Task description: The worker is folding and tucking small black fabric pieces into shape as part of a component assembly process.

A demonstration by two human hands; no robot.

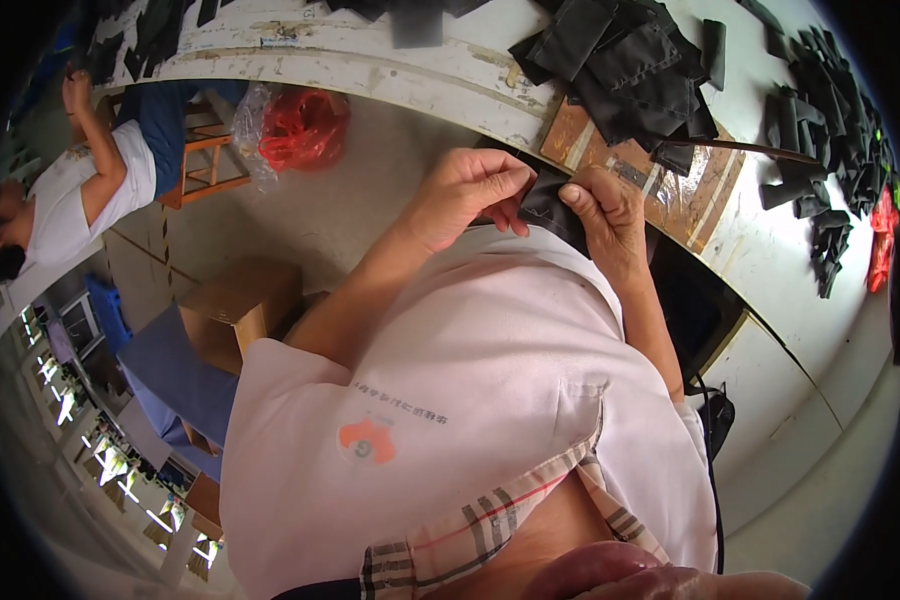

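Note:
Close in front of my body, a small black fabric piece (553, 208) with a pale stitch line is stretched between my hands. My left hand (467, 195) pinches its left end between thumb and bent fingers. At the other end, my right hand (610, 215) grips the fabric with its thumb on top and fingers curled underneath. Just beyond lies a heap of black fabric pieces (630, 70), several with light stitching, spilling over a worn brown board (577, 138) set into the white table.
More black fabric pieces (835, 130) are piled at the far right, near a red bag (881, 240). A red plastic bag (305, 130) is on the left beside a wooden stool (205, 165). Behind it stand a cardboard box (240, 300) and a seated co-worker (95, 180).

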